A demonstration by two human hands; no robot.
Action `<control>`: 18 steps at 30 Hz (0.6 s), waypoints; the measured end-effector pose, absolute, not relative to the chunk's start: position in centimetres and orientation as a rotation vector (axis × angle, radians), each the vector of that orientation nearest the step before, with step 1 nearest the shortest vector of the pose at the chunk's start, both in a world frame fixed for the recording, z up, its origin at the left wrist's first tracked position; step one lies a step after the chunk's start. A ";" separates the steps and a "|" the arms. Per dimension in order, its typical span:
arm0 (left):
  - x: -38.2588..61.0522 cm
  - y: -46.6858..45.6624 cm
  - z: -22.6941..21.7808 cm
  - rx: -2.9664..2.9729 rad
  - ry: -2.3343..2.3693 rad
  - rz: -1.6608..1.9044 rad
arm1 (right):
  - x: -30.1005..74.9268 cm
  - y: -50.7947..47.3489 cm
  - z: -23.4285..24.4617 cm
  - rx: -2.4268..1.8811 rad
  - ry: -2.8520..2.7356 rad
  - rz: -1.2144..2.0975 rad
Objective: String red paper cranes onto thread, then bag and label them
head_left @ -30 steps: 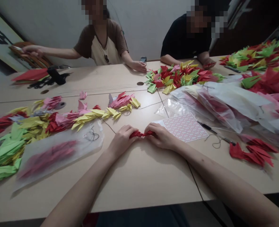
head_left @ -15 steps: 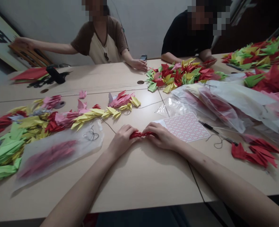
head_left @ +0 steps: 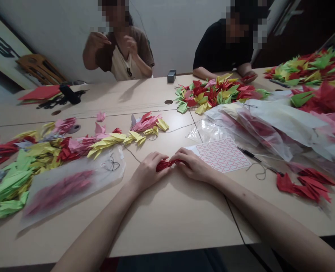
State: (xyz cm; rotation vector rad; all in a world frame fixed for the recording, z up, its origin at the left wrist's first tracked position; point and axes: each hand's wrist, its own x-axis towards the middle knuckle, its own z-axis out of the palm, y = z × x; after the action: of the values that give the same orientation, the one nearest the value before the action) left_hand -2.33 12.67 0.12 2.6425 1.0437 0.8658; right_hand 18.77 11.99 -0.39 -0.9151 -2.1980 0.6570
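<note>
My left hand (head_left: 147, 170) and my right hand (head_left: 192, 164) meet above the middle of the table, both closed on a bunch of folded red paper cranes (head_left: 163, 165). The left fingers wrap one end and the right fingers pinch the other, covering much of it. Just right of my right hand lies a sheet of red-bordered labels (head_left: 224, 155). To the left of my left hand, a translucent bag (head_left: 110, 177) with red folded paper inside lies flat, a dark string loop at its top.
Strings of yellow and pink paper cranes (head_left: 107, 140) spread across the left side. A black pen (head_left: 248, 153), loose red cranes (head_left: 309, 185) and filled plastic bags (head_left: 286, 117) lie at right. A mixed crane pile (head_left: 213, 92) sits before two people across the table.
The person across on the left has drawn in an outstretched arm and raised both hands to the chest. My hands stay almost in place, with the left fingers slightly shifted on the red paper.
</note>
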 end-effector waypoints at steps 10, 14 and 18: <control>-2.5 12.9 -0.2 2.609 1.058 0.846 | 18.8 12.3 -0.5 -0.868 -2.114 0.655; -2.7 13.0 -0.2 2.595 1.098 0.834 | 18.8 12.3 -0.5 -0.867 -2.109 0.660; -2.8 13.0 0.0 2.580 1.126 0.816 | 18.7 12.3 -0.3 -0.880 -2.110 0.676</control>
State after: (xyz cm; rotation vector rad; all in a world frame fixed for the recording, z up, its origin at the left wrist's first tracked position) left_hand -2.77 13.00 -0.02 2.5796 1.1257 0.8159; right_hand 18.72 12.29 -0.30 -0.8798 -2.1097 0.6762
